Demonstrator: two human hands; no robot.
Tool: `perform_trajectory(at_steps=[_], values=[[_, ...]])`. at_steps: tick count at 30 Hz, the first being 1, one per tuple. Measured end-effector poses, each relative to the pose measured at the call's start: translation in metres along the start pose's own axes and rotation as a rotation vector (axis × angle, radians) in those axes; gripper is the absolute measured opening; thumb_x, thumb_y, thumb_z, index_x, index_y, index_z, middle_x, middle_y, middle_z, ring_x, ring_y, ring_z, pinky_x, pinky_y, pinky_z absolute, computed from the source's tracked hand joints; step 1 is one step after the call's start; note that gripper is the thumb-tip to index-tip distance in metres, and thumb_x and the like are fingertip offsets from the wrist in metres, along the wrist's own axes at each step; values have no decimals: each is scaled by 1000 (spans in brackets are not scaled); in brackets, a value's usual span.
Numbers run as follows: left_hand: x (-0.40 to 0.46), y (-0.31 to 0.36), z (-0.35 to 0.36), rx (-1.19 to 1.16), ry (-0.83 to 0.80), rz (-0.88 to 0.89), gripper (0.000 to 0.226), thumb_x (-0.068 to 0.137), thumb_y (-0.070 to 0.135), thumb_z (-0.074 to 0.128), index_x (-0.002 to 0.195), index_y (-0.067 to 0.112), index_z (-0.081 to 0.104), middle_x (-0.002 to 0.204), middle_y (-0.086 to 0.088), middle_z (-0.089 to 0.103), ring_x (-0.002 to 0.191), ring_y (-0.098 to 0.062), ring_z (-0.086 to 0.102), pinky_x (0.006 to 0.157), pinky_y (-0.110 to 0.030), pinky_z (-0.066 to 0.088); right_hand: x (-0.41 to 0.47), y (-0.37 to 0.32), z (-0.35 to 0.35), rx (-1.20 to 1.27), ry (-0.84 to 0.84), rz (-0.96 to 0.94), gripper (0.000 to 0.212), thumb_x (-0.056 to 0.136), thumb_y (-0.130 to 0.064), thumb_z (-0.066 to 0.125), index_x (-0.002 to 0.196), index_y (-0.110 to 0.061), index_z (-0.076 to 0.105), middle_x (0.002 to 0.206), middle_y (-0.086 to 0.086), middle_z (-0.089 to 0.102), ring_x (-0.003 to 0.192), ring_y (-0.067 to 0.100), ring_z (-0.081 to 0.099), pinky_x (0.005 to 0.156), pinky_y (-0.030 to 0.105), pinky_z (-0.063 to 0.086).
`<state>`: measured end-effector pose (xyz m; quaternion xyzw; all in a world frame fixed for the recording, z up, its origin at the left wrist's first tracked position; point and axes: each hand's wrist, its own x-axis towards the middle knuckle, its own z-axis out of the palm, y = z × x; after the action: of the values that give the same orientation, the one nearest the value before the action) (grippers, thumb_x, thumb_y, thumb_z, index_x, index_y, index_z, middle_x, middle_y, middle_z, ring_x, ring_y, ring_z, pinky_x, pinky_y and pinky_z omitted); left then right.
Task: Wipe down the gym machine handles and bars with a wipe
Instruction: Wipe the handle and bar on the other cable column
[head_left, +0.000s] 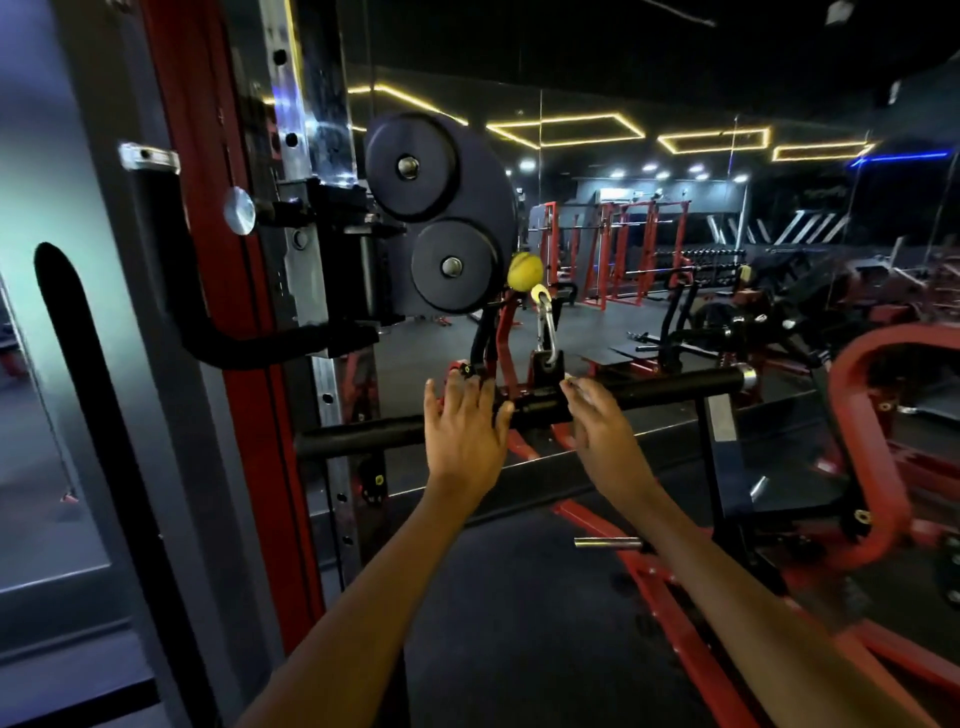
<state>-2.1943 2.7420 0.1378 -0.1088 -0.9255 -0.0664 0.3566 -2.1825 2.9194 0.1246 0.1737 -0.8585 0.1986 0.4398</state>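
Observation:
A black straight bar (675, 387) hangs level in front of me, clipped at its middle to a silver carabiner (544, 325) under a yellow ball stop (525, 270). My left hand (465, 421) lies over the bar just left of the clip, fingers straight and spread, touching it. My right hand (602, 421) is just right of the clip, its fingers loosely extended with the tips at the bar. Something small and pale glints at those fingertips; no wipe is plainly visible in either hand.
The cable machine's red upright (208, 260) and black pulley housing (441, 213) stand at the left, with a curved black handle (208, 338) sticking out. A red-framed machine (872, 415) sits at the right. A mirror behind reflects racks and dumbbells.

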Motion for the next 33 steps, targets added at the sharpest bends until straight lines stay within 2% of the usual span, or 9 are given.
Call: perform_trajectory(at_steps=[3, 9, 12, 14, 18, 21, 23, 26, 33], values=[[-5, -14, 6, 56, -3, 10, 60, 99, 42, 13, 140, 13, 46, 145, -7, 46, 143, -27, 28, 119, -46, 8, 7, 35, -22, 26, 4, 101, 51, 83, 17, 46, 128, -6, 56, 128, 14, 55, 120, 25, 52, 107, 24, 32], [-7, 5, 17, -14, 60, 7, 62, 99, 48, 22, 134, 7, 53, 135, -12, 56, 134, -32, 44, 117, -48, 23, 22, 7, -20, 223, -61, 262, 37, 88, 14, 45, 124, 7, 52, 118, 16, 56, 109, 25, 59, 90, -2, 34], [-5, 11, 20, -14, 84, -21, 63, 99, 50, 20, 123, 8, 61, 122, -10, 63, 123, -30, 53, 114, -44, 28, 24, 4, -17, 153, -166, 66, 46, 87, 10, 50, 132, 4, 46, 133, 16, 50, 122, 20, 52, 106, 13, 29], [-5, 7, 25, -39, 106, -5, 61, 100, 49, 21, 124, 10, 60, 122, -8, 63, 122, -28, 53, 116, -40, 22, 27, 34, -25, 190, -170, 130, 44, 89, 11, 45, 132, 2, 46, 132, 8, 49, 117, 4, 54, 105, 10, 29], [-3, 1, 31, -76, 105, 17, 69, 101, 54, 10, 133, 13, 55, 128, -4, 60, 126, -25, 49, 116, -34, 11, 32, 93, -37, 140, 81, 300, 44, 81, 18, 50, 120, -2, 60, 124, 15, 59, 117, 26, 56, 103, 19, 34], [-5, 11, 37, -69, 105, 14, 68, 102, 54, 9, 136, 15, 53, 129, -2, 59, 125, -24, 49, 114, -39, 18, 36, 81, -25, 160, 134, 371, 46, 82, 17, 51, 122, -5, 58, 125, 13, 58, 105, 21, 61, 93, 24, 48], [-6, 18, 40, -75, 113, -5, 66, 102, 52, 10, 138, 17, 52, 129, -2, 59, 125, -25, 49, 113, -42, 23, 32, 56, -10, 189, 31, 192, 45, 85, 15, 50, 124, -6, 56, 129, 7, 54, 104, 13, 59, 90, 16, 47], [-9, 20, 45, -105, 140, -21, 63, 103, 51, 12, 138, 16, 52, 128, -2, 59, 123, -25, 51, 111, -42, 25, 27, 48, 2, 162, -69, -82, 43, 84, 12, 53, 124, -2, 56, 130, 13, 55, 121, 22, 54, 107, 30, 37], [-12, 27, 51, -114, 216, -79, 60, 103, 49, 15, 135, 19, 55, 127, 1, 59, 123, -22, 50, 112, -36, 19, 43, 113, -18, 155, 222, 294, 41, 82, 13, 54, 120, -2, 59, 129, 14, 54, 120, 27, 53, 105, 34, 41]])
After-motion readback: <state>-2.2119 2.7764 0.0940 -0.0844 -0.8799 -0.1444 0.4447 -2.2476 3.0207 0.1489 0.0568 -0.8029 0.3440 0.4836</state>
